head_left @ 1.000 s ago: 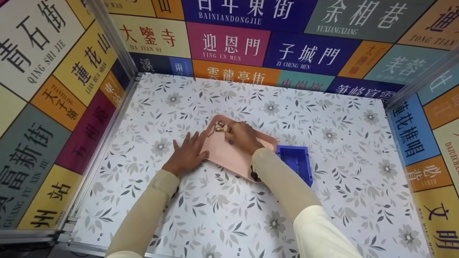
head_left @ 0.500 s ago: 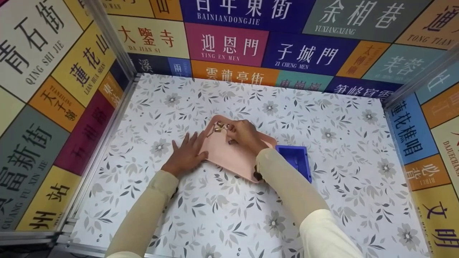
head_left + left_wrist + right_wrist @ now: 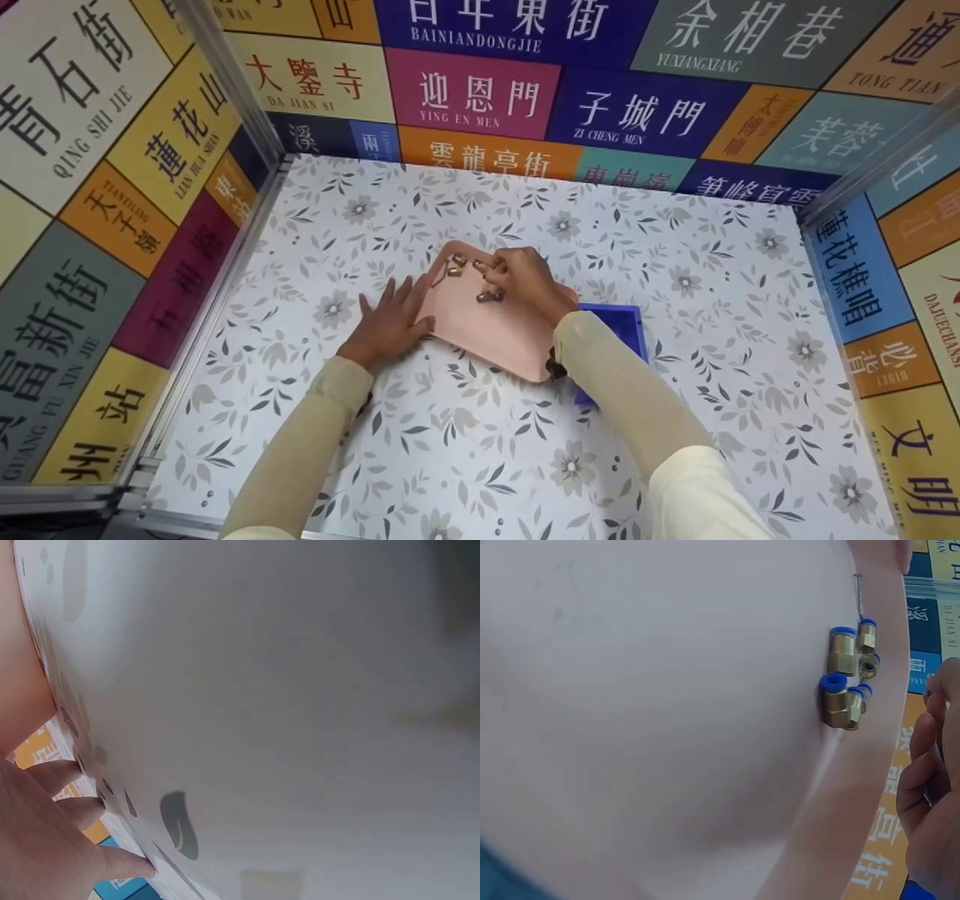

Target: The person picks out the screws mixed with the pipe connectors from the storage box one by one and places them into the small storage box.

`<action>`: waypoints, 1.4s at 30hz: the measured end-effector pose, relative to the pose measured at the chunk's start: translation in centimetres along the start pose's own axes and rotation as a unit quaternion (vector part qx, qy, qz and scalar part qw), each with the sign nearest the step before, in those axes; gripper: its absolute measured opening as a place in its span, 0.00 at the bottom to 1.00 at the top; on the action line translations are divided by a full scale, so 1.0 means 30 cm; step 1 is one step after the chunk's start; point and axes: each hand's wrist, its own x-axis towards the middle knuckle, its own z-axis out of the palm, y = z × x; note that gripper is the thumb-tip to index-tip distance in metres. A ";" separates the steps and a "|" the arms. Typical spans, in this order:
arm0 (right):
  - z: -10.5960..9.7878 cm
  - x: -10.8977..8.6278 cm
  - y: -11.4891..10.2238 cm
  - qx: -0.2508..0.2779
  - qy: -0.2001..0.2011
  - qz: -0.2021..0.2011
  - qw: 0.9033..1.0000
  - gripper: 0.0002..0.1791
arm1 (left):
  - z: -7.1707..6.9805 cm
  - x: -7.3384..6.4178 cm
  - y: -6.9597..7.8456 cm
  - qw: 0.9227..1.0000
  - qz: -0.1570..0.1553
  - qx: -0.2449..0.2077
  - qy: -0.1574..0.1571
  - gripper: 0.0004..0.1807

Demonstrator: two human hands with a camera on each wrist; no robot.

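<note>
My left hand (image 3: 386,322) lies with fingers spread at the left edge of a shallow pink tray (image 3: 487,337), the thumb at its rim. In the left wrist view, the left fingers (image 3: 79,802) rest on the patterned surface. My right hand (image 3: 525,277) is over the tray's far right part, fingers curled. In the right wrist view, a small metal piece (image 3: 929,694) shows at its fingertips; its kind is mostly hidden. Several brass push-in tube fittings (image 3: 843,652) with blue collars lie in the tray, near a thin threaded rod-like piece (image 3: 859,594).
A blue bin (image 3: 637,330) stands against the tray's right side, partly hidden by my right sleeve. The table (image 3: 480,465) has a leaf and flower pattern. Panels with lettering (image 3: 480,94) wall it at the back, left and right.
My right hand has moved right and slightly away from the group of fittings, uncovering more of them in the tray. The left hand has stayed at the tray's edge.
</note>
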 end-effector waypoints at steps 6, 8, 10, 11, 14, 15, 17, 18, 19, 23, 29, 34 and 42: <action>-0.032 -0.010 -0.017 0.033 -0.009 0.029 0.999 0.05 | 0.002 -0.003 -0.001 1.000 0.004 -0.002 0.001 0.41; -0.043 -0.015 -0.022 0.038 -0.001 0.023 0.999 0.05 | 0.002 -0.004 -0.002 1.000 0.007 -0.002 0.001 0.41; -0.053 -0.020 -0.025 0.039 0.007 0.014 0.999 0.06 | 0.002 -0.005 -0.002 1.000 0.008 -0.001 0.001 0.41; -0.059 -0.023 -0.027 0.038 0.011 0.009 0.999 0.06 | 0.001 -0.006 -0.002 1.000 0.008 -0.002 0.001 0.41; -0.073 -0.032 -0.025 0.036 0.019 -0.002 0.999 0.06 | 0.001 -0.006 -0.001 1.000 0.010 0.000 0.002 0.41; -0.079 -0.035 -0.024 0.033 0.021 -0.006 0.999 0.06 | 0.001 -0.006 0.000 1.000 0.008 0.001 0.002 0.41; -0.091 -0.043 -0.021 0.033 0.028 -0.012 0.999 0.06 | 0.000 -0.007 0.002 1.000 0.006 0.003 0.000 0.41; -0.097 -0.047 -0.019 0.034 0.030 -0.014 0.999 0.06 | -0.001 -0.008 0.002 1.000 0.005 0.004 0.000 0.41; -0.104 -0.051 -0.017 0.036 0.033 -0.017 0.999 0.06 | -0.002 -0.008 0.002 1.000 0.004 0.004 -0.001 0.41; -0.126 -0.070 -0.006 0.046 0.044 -0.028 0.998 0.07 | -0.003 -0.005 0.004 1.000 -0.001 0.005 -0.003 0.41; -0.159 -0.101 0.010 0.059 0.057 -0.029 0.996 0.07 | 0.002 -0.002 0.001 1.000 -0.001 0.002 -0.001 0.41; -0.193 -0.129 0.017 0.059 0.057 -0.028 0.996 0.07 | 0.004 -0.002 0.001 1.000 0.000 0.003 -0.004 0.41; -0.241 -0.172 0.026 0.071 0.074 -0.039 0.994 0.06 | 0.011 0.002 -0.005 1.000 -0.001 0.011 -0.004 0.42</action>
